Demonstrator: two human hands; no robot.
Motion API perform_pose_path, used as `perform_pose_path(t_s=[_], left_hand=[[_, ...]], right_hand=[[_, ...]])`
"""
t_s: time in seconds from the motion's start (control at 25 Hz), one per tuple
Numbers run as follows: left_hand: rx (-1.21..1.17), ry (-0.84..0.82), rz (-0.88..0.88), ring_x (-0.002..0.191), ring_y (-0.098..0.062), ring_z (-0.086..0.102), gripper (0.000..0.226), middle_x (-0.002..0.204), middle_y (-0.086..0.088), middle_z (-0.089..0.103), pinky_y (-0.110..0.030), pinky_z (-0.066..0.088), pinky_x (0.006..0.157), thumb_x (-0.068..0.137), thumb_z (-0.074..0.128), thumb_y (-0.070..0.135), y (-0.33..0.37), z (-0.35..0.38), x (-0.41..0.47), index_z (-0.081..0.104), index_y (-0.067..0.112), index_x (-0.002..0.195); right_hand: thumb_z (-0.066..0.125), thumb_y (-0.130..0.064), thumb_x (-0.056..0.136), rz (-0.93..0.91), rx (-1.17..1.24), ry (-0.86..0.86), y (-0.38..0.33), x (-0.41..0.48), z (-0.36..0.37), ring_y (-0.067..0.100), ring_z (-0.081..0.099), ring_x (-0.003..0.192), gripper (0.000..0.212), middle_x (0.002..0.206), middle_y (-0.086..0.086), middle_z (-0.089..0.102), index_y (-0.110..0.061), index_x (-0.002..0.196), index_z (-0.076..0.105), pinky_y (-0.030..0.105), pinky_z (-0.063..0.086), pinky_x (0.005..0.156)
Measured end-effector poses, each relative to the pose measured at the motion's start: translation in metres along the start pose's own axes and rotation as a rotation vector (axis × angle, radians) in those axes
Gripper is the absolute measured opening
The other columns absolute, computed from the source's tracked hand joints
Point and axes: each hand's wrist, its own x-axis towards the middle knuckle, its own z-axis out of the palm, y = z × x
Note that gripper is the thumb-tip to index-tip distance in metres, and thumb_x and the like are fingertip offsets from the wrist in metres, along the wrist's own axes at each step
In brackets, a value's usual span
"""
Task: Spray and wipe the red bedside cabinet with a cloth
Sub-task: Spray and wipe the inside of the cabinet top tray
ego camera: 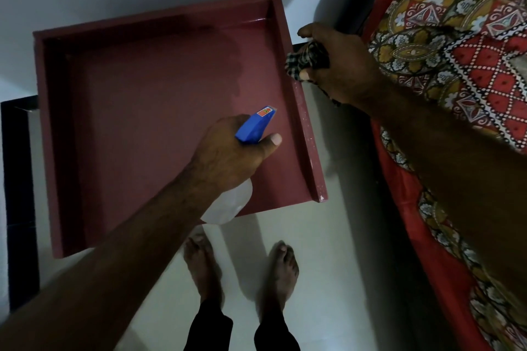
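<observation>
Person, head view: bare arms, bare feet, black trousers.
The left forearm (137,234) and right forearm (445,145) are uncovered from the wrist to the frame edge, and fine hair shows along the left one. The thumbnails on the left hand (228,148) and right hand (339,65) are cut short. The feet (281,271) are unshod. The black trousers (211,330) end in loose hems at the ankles.
</observation>
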Motion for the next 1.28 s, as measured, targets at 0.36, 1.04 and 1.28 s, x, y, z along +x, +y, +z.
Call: perform_pose_path(t_s=[0.36, 1.04, 1.28], left_hand=[[0.065, -0.110, 0.019, 0.073, -0.037, 0.069, 0.046, 0.078, -0.021, 0.066, -0.051, 0.059, 0.072, 0.085, 0.078, 0.044, -0.009, -0.001, -0.013, 0.057, 0.004, 0.082], [0.100, -0.259, 0.132, 0.057, -0.021, 0.056, 0.044, 0.062, -0.006, 0.056, -0.039, 0.053, 0.062, 0.084, 0.079, 0.041, -0.020, 0.012, -0.038, 0.055, 0.006, 0.077], [-0.003, -0.190, 0.114, 0.049, -0.016, 0.056, 0.042, 0.056, -0.002, 0.053, -0.027, 0.048, 0.051, 0.083, 0.081, 0.041, -0.026, 0.009, -0.041, 0.055, 0.009, 0.075]], right_hand=[[0.079, -0.013, 0.084, 0.017, -0.005, -0.032, -0.008, -0.001, -0.004, 0.024, 0.064, 0.114, 0.066, 0.129, 0.011, 0.066, -0.020, 0.143, 0.052, 0.038, 0.056, 0.097], [0.078, -0.012, 0.087, 0.072, 0.038, -0.045, 0.003, 0.002, 0.001, 0.008, 0.049, 0.107, 0.067, 0.136, 0.007, 0.057, -0.020, 0.146, 0.046, -0.008, 0.036, 0.059], [0.071, -0.008, 0.092, 0.053, 0.061, -0.056, 0.005, 0.002, 0.005, 0.006, 0.044, 0.120, 0.073, 0.146, 0.006, 0.051, -0.028, 0.153, 0.037, 0.000, 0.038, 0.079]])
